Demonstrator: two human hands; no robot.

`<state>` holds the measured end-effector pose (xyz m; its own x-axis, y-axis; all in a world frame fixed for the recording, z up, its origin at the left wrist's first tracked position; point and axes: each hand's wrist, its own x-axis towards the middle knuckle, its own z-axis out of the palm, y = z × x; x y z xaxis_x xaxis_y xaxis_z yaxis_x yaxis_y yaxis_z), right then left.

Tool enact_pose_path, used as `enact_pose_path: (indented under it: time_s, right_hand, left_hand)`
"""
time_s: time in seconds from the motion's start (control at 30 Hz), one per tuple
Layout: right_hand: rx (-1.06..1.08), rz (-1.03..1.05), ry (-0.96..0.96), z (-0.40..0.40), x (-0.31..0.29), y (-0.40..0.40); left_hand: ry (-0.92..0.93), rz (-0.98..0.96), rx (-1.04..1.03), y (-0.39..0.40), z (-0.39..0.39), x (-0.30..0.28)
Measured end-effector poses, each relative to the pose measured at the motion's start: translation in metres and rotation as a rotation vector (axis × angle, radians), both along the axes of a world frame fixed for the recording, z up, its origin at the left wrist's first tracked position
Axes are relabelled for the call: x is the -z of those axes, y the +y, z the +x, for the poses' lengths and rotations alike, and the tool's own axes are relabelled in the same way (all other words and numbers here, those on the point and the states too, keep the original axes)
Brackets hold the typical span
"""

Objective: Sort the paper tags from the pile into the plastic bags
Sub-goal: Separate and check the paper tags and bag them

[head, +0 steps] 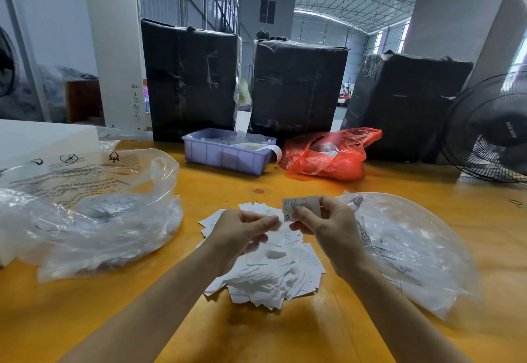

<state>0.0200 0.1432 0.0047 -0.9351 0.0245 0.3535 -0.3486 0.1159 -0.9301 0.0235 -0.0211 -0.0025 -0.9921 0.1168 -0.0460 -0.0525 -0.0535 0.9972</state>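
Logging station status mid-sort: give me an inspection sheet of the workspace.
Surface: orange wooden table, glossy.
Job's things: tag pile at centre; one tag held up; left bag and right bag flank the pile, both holding tags.
Clutter: blue bin, red bag, rubber band.
Grippers: right hand pinches the tag; left hand curled above the pile, grip unclear.
Cables: nothing seen.
Surroundings: three black-wrapped bales behind, fan at right, warehouse hall.
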Motion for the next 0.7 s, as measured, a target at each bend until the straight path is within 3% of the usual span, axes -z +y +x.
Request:
enact_pose_path:
  time_s: [0.7]
  right_hand:
    - [0.025,0.07,0.12,-0.0022,0.0031,0.0001]
  left_hand:
    - [0.002,-0.037,0.002,-0.0003,0.0008,0.0007]
